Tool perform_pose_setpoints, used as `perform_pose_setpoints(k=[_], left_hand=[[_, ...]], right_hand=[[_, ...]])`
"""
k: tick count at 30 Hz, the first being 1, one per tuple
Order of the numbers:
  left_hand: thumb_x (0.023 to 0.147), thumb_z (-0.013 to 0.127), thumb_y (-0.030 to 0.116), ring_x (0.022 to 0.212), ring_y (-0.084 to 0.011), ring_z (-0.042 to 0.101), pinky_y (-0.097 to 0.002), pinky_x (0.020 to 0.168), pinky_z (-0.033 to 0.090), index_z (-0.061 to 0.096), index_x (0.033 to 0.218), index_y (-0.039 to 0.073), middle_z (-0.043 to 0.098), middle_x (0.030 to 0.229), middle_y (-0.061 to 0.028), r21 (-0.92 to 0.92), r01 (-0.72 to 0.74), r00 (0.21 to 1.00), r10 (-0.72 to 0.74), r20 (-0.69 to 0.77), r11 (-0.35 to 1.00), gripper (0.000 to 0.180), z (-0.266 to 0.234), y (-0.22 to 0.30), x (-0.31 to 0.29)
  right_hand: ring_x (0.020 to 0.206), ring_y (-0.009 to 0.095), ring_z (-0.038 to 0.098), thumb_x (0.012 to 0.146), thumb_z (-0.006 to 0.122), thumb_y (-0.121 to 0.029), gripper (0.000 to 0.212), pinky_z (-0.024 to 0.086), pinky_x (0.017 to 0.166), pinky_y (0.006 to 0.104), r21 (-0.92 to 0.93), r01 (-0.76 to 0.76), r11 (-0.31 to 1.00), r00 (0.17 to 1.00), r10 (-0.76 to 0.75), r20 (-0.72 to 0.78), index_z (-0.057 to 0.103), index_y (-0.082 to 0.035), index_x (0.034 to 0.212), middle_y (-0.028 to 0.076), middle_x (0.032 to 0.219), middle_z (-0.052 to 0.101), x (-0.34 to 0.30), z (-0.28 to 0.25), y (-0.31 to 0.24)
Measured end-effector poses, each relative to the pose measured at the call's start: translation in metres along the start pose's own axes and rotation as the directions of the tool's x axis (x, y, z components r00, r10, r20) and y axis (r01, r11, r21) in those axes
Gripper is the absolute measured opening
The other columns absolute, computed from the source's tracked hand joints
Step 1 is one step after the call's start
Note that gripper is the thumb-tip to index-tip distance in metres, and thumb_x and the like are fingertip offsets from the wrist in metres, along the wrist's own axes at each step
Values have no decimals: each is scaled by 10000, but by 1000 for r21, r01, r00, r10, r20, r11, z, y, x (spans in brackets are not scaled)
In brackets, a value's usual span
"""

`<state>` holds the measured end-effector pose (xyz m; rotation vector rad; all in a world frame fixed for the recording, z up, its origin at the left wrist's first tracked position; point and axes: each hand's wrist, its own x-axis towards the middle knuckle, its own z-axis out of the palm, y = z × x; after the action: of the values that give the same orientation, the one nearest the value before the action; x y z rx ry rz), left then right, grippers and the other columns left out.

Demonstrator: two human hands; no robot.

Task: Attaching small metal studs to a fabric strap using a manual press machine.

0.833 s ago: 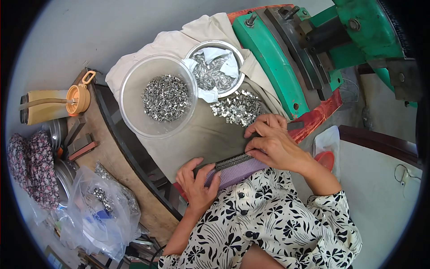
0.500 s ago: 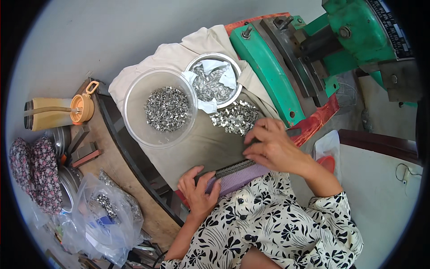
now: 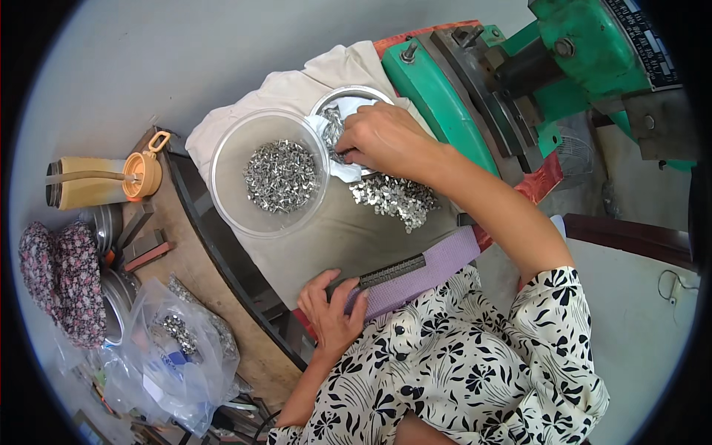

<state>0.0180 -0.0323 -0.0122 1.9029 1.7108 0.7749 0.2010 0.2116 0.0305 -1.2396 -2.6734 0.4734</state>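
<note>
Right hand: has left the dark grey slotted metal strip and reached the round silver metal bowl.
Tub: round translucent plastic tub holding small silver metal pieces.
Left hand: narrow, thumb and fingers clasping the left end of the long purple textured block.
Bowl: right fingers dip in, curled close; cannot tell whether they hold anything.
Strip: along the block's upper side.
Discs: flat silver metal discs, heaped just below the bowl.
</note>
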Motion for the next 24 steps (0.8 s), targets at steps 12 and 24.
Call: perform_pose_setpoints(k=[12, 24], left_hand=[[790, 757, 215, 1118, -304, 495, -410, 956, 349, 690, 1056, 139, 560, 1210, -86, -13, -13, 1000, 13, -4, 1000, 285, 2, -5, -2], [787, 759, 206, 1117, -303, 497, -408, 957, 349, 684, 1064, 132, 561, 1208, -84, -10, -14, 1000, 14, -11, 1000, 296, 2, -7, -4]], right_hand=[[812, 304, 654, 801, 715, -192, 125, 503, 762, 421, 84, -55, 995, 991, 64, -115, 716, -67, 798, 88, 795, 685, -3, 0, -1], [700, 269, 660, 808, 761, -203, 151, 497, 622, 357, 342, -210, 916, 937, 289, -198, 745, -67, 872, 100, 809, 707, -20, -11, 0]])
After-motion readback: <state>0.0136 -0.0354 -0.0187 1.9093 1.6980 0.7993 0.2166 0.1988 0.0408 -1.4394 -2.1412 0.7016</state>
